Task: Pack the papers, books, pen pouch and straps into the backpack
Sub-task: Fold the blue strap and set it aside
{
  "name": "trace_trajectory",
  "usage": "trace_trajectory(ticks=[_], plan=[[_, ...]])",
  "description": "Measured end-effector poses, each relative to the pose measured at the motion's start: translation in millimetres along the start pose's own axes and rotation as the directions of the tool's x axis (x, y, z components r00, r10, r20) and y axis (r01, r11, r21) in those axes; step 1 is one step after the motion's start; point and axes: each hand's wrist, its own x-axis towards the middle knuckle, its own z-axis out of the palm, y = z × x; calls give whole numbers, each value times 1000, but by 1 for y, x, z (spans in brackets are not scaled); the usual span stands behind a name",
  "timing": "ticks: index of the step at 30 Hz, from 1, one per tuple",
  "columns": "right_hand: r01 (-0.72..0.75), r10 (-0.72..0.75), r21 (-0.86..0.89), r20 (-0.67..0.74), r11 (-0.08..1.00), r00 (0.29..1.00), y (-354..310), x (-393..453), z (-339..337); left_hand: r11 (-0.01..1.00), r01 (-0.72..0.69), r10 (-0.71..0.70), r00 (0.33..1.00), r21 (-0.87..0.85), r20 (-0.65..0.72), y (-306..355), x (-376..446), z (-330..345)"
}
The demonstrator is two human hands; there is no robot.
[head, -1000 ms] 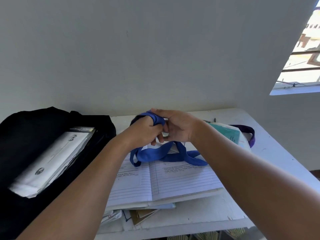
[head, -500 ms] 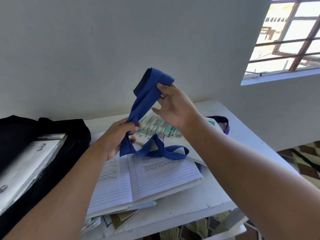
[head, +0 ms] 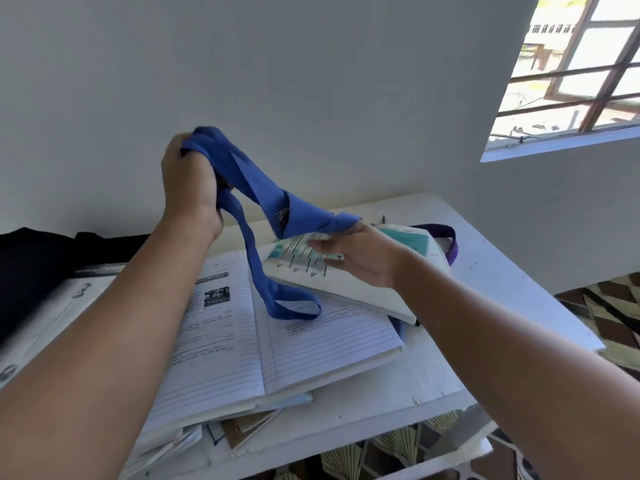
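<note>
My left hand (head: 188,181) is raised above the table and grips the upper end of a blue strap (head: 263,188). My right hand (head: 363,254) pinches the strap's other end lower down, over a white and teal book (head: 349,282). A loop of the strap hangs onto an open lined notebook (head: 277,344). The black backpack (head: 38,265) lies at the left with white papers (head: 45,317) sticking out of it. A purple strap (head: 450,240) lies behind the teal book.
The white table (head: 485,271) stands against a grey wall. More books and papers (head: 242,427) are stacked under the notebook near the front edge. A barred window (head: 571,64) is at the upper right. Patterned floor (head: 609,306) shows to the right.
My left hand has risen from low over the notebook to hold the strap's top end. My right hand has dropped from the top to hold the lower end near the teal book.
</note>
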Motion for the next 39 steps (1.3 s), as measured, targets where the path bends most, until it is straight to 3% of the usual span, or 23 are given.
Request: trace_trajectory(ticks=[3, 7, 11, 13, 14, 15, 16, 17, 18, 19, 21, 23, 25, 27, 30, 34, 39], plan=[[-82, 83, -116, 2, 990, 997, 9, -8, -13, 996, -80, 79, 997, 46, 14, -3, -12, 13], [-94, 94, 73, 6, 993, 996, 5, -22, -32, 992, -121, 119, 991, -32, -56, -4, -21, 25], [-130, 128, 97, 33, 987, 991, 0, -31, -31, 988, -137, 129, 985, -68, -117, 2, -18, 33], [-159, 159, -46, -9, 986, 987, -1, -32, -28, 987, -132, 121, 985, -87, -120, 4, -16, 35], [-181, 182, -253, -21, 950, 983, -2, -34, -27, 987, -129, 116, 985, -98, -126, 5, -15, 35], [-199, 219, -510, -21, 837, 975, -5, -36, -24, 986, -129, 114, 985, -107, -132, 6, -14, 35], [-202, 260, -732, -35, 651, 965, -7, -38, -22, 986, -133, 120, 984, -100, -130, 7, -15, 35], [-191, 279, -863, -60, 468, 958, -9, -40, -20, 986, -146, 136, 984, -80, -117, 8, -15, 34], [-204, 262, -906, -109, 370, 959, -11, -40, -20, 985, -167, 162, 983, -51, -84, 9, -17, 34], [-251, 212, -881, -178, 400, 961, -13, -39, -19, 982, -187, 186, 982, -18, -40, 9, -17, 34], [-281, 61, -744, -309, 607, 949, -15, -35, -16, 976, -217, 215, 975, 34, 56, 11, -20, 34], [-155, -113, -619, -371, 770, 922, -24, -29, -9, 955, -271, 245, 950, 122, 191, 13, -21, 33], [57, -259, -517, -327, 854, 909, -38, -26, 5, 895, -364, 249, 887, 258, 388, 18, -27, 34], [214, -335, -385, -280, 898, 900, -54, -22, 22, 830, -434, 198, 817, 351, 541, 23, -33, 35], [265, -308, -208, -212, 942, 928, -69, -14, 41, 800, -454, 119, 762, 393, 637, 28, -38, 34], [273, -272, -15, -116, 962, 955, -72, -12, 52, 832, -416, 90, 754, 368, 650, 33, -40, 28], [274, -270, 45, -71, 961, 960, -77, -13, 60, 828, -427, 162, 802, 363, 575, 38, -38, 23]])
